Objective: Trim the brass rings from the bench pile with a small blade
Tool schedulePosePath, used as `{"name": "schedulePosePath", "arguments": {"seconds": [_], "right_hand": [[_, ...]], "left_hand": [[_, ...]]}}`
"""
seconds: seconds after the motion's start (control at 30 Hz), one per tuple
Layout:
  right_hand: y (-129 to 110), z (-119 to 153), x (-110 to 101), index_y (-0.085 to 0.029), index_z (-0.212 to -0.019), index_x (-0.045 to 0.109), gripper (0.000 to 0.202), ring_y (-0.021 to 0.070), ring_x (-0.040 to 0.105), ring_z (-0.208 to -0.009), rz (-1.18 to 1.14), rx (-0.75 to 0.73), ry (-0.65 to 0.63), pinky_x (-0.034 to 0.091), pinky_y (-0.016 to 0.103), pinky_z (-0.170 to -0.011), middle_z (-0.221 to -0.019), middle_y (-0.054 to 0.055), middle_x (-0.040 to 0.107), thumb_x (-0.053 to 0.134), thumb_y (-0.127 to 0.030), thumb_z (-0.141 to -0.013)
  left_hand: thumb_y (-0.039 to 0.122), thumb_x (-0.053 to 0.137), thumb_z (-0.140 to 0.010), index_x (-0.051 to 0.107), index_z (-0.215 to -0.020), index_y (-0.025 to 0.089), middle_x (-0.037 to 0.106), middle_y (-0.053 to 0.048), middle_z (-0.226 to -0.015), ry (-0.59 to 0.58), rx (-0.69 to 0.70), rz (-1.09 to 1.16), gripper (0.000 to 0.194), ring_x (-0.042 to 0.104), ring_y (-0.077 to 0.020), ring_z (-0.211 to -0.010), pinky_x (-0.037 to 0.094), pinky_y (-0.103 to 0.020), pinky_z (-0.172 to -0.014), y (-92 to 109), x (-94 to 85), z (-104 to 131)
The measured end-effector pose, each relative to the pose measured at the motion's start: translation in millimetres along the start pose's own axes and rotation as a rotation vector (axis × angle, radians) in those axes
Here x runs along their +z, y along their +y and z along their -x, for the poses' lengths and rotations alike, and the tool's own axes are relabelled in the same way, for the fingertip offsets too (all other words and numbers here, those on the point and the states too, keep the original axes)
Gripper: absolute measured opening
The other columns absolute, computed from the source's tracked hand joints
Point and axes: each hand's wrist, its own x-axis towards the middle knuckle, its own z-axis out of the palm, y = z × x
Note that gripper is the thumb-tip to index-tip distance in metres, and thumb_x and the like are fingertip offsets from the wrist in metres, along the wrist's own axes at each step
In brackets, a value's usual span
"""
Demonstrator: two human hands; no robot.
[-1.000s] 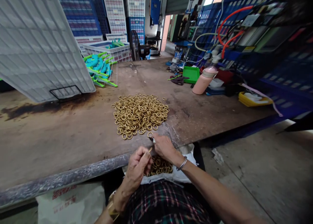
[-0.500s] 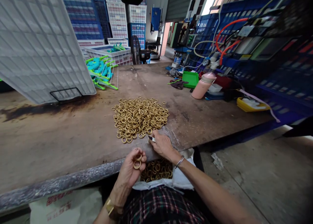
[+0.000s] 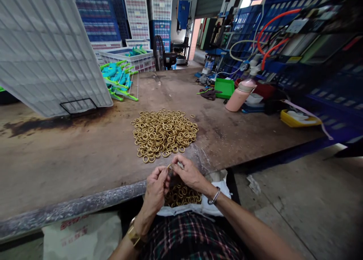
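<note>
My left hand is closed, its thumb and finger pinching a brass-coloured ring just over the table's front edge. My right hand meets it from the right, fingers bent around a small pale blade-like tool that is mostly hidden. The fingertips of both hands come together at the ring. Beyond them lies a heap of brass-coloured rings on the wooden table. Under the hands, at lap height, an open white sack holds many more rings.
A large white plastic crate stands tilted at the left, beside turquoise and green plastic parts. At the right are a pink bottle, a green tray and a yellow tray. Stacked crates and a fan stand behind.
My right hand has drawn back from the heap's near edge toward my left hand. My left hand has turned and risen slightly, bringing a ring up to the right fingertips.
</note>
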Motion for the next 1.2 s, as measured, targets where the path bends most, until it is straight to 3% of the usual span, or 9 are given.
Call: {"name": "schedulePosePath", "arguments": {"seconds": [0.17,0.47,0.57,0.77,1.2], "right_hand": [[1.5,-2.5,3.7,-0.018,-0.072,0.046,0.011,0.0082,0.041,-0.057,0.052,0.026,0.036,0.032,0.019,-0.054,-0.061,-0.006,0.046,0.045,-0.026,-0.079],[2.5,-2.9,3.1,-0.018,-0.073,0.049,0.013,0.0085,0.045,-0.056,0.075,0.100,0.013,0.032,0.019,-0.054,-0.060,-0.005,0.051,0.039,-0.022,-0.081],[6.7,0.1,1.3,-0.017,-0.073,0.049,0.017,0.0096,0.047,-0.058,0.232,0.067,0.051,0.033,0.020,-0.057,-0.063,-0.002,0.054,0.036,-0.020,-0.084],[16.5,8.7,4.6,-0.017,-0.087,0.053,0.016,0.0120,0.047,-0.059,0.635,-0.054,-0.091,0.028,0.023,-0.057,-0.068,0.001,0.057,0.043,-0.013,-0.075],[11.8,9.3,8.1,-0.015,-0.100,0.051,0.026,0.0172,0.058,-0.071,0.798,0.002,-0.174,0.032,0.025,-0.061,-0.083,0.008,0.065,0.040,-0.013,-0.076]], "left_hand": [[0.051,0.060,-0.069,0.051,-0.077,0.017,0.047,0.007,-0.055,-0.031,0.021,-0.134,0.035,0.036,-0.0031,-0.039,0.021,-0.014,-0.035,-2.4,-1.6,0.7],[0.050,0.059,-0.069,0.050,-0.075,0.017,0.046,0.006,-0.057,-0.100,-0.029,-0.099,0.035,0.036,-0.0033,-0.040,0.020,-0.014,-0.035,0.4,0.1,2.7],[0.050,0.060,-0.069,0.050,-0.075,0.017,0.047,0.006,-0.058,-0.090,-0.025,-0.101,0.035,0.036,-0.0034,-0.041,0.020,-0.014,-0.035,2.0,1.3,3.5],[0.051,0.059,-0.069,0.049,-0.071,0.017,0.047,0.006,-0.056,-0.071,0.026,-0.150,0.035,0.035,-0.0035,-0.040,0.022,-0.015,-0.036,-1.7,1.8,0.7],[0.052,0.054,-0.073,0.050,-0.066,0.017,0.045,0.006,-0.051,-0.055,0.132,-0.295,0.036,0.036,-0.0048,-0.041,0.026,-0.015,-0.037,-3.1,2.3,-0.9]]}}
